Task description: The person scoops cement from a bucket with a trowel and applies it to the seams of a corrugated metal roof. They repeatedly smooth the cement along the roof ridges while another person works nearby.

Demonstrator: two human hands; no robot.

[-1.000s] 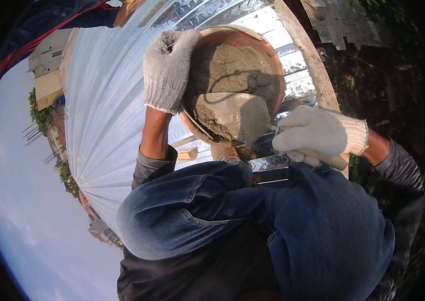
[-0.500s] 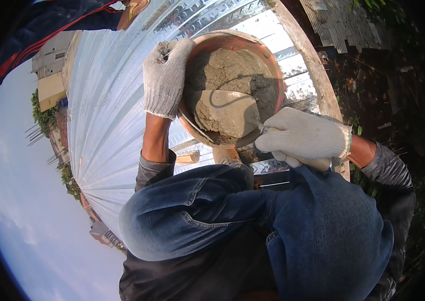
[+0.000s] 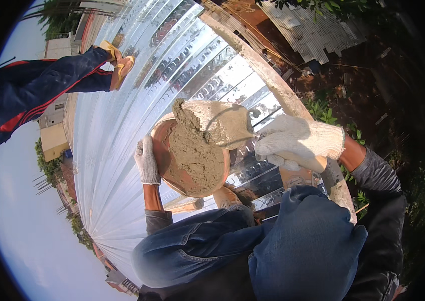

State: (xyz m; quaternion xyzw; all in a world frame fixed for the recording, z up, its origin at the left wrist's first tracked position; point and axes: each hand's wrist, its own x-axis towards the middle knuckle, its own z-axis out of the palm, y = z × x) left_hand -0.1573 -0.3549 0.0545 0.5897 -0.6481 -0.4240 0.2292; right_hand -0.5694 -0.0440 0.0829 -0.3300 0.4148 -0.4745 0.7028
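My left hand [image 3: 147,161], in a pale knitted glove, is closed on the left rim of a round orange bucket [image 3: 161,143]. Grey-brown wet mortar [image 3: 197,163] fills much of the bucket, which appears tilted. In my gloved right hand [image 3: 300,139] is the wooden handle of a trowel. Its broad, mortar-smeared blade [image 3: 230,123] hangs over the bucket's far right rim. A clump of mortar [image 3: 186,116] clings to the blade's left end and droops toward the bucket.
Shiny corrugated metal sheets [image 3: 117,130] spread below me. Along their right side runs a rough concrete edge [image 3: 267,67], with a drop to ground and plants beyond. Another person's sandalled feet [image 3: 120,67] stand at the far left. My bent knees are close below the bucket.
The trowel has come up out of the bucket with mortar on it. The bucket and my left hand have shifted left and nearer. More of the other person's legs shows.
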